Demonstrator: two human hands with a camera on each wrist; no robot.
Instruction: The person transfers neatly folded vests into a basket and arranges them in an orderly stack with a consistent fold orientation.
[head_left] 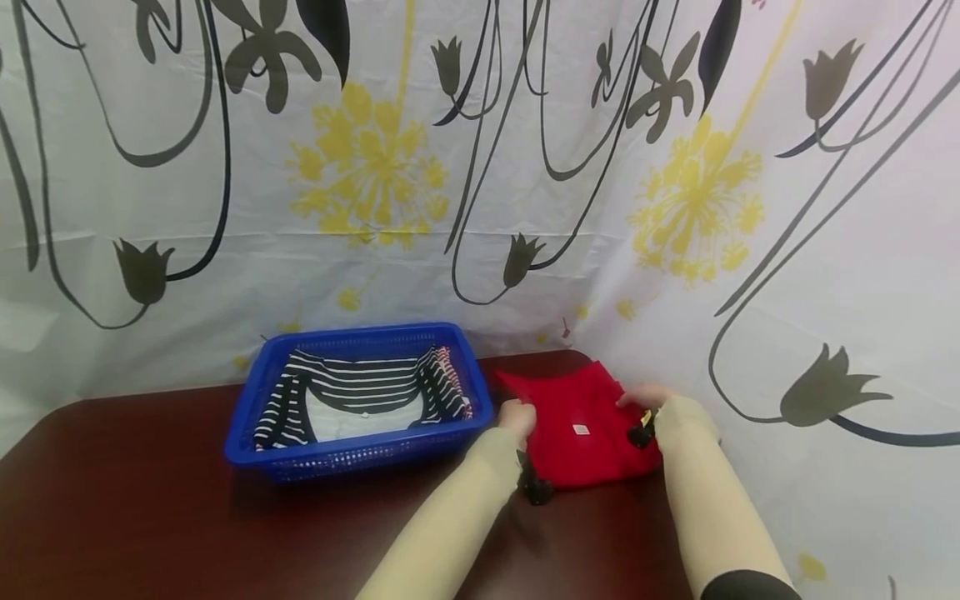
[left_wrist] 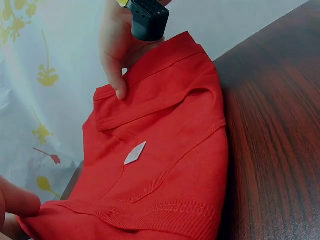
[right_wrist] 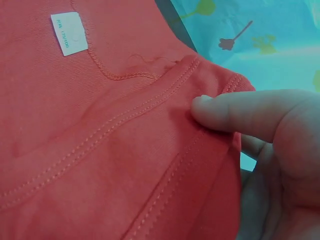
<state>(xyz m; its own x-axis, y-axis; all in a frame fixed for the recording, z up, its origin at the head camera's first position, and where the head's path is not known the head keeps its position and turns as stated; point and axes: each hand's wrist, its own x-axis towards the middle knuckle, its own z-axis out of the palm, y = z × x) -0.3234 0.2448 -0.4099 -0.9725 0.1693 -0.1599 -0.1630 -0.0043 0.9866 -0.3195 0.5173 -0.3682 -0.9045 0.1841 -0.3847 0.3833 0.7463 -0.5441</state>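
Observation:
A red knit garment (head_left: pixel 573 454), folded and with a small white size label (right_wrist: pixel 69 34), lies near the far right of the table. My left hand (head_left: pixel 518 419) pinches its left edge; the left wrist view shows the fingers at the lower left corner of the cloth. On the opposite side my right hand (head_left: pixel 647 395) grips the right edge. The right wrist view shows its thumb (right_wrist: pixel 232 112) pressed on the cloth beside a double-stitched seam, with the other fingers behind. Some of the cloth is hidden behind the hands and wrist cameras.
Left of the garment stands a blue plastic basket (head_left: pixel 337 460). Inside it lie a black-and-white striped garment (head_left: pixel 367 386) and a red-and-white patterned cloth (head_left: pixel 455 379). Beneath is a dark brown wooden table (head_left: pixel 135 517), and a flower-printed sheet (head_left: pixel 360 275) hangs behind and to the right.

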